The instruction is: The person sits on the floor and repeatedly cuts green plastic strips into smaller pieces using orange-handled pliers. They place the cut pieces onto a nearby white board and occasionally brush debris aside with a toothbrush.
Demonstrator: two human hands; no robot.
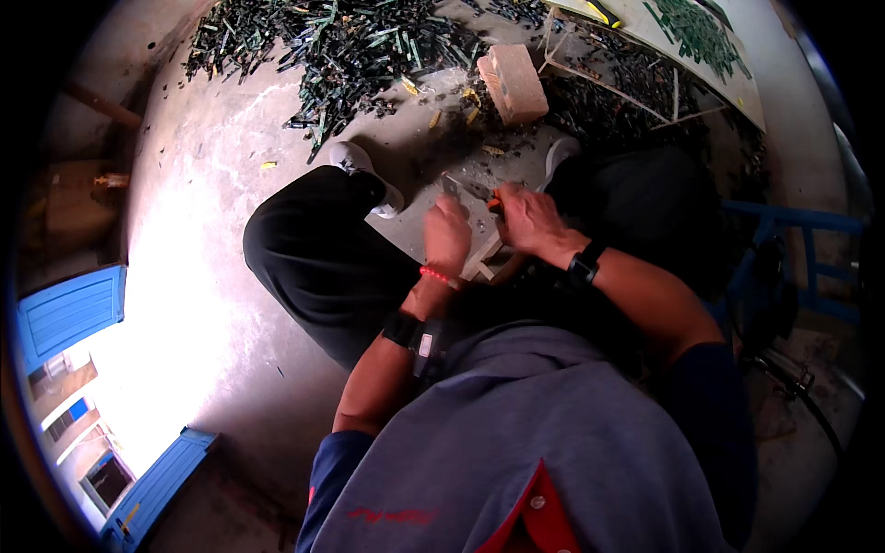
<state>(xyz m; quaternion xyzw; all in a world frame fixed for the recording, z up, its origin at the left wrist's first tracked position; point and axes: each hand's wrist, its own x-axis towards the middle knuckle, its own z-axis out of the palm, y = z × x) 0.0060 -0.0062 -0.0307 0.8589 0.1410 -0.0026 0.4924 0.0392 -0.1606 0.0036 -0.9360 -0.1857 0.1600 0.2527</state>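
My right hand (529, 218) grips a hand tool with orange handles, which looks like a pair of pliers (477, 189). The tool's metal jaws point left, towards my other hand. A small narrow strip (449, 184) sticks up from the closed fingers of my left hand (446, 231); its material is too blurred to tell. Strip and jaws are close together, and whether they touch cannot be made out. Both hands are over the concrete floor between my knees, above part of a light wooden frame (484, 261).
A large heap of dark green strips and black scraps (373, 48) covers the floor ahead. A brick-like block (515, 83) stands near my feet. At the upper right, a pale board (750, 104) bears green strips (698, 34) and a yellow-and-black tool (605, 12). Blue doors (72, 311) stand at the left.
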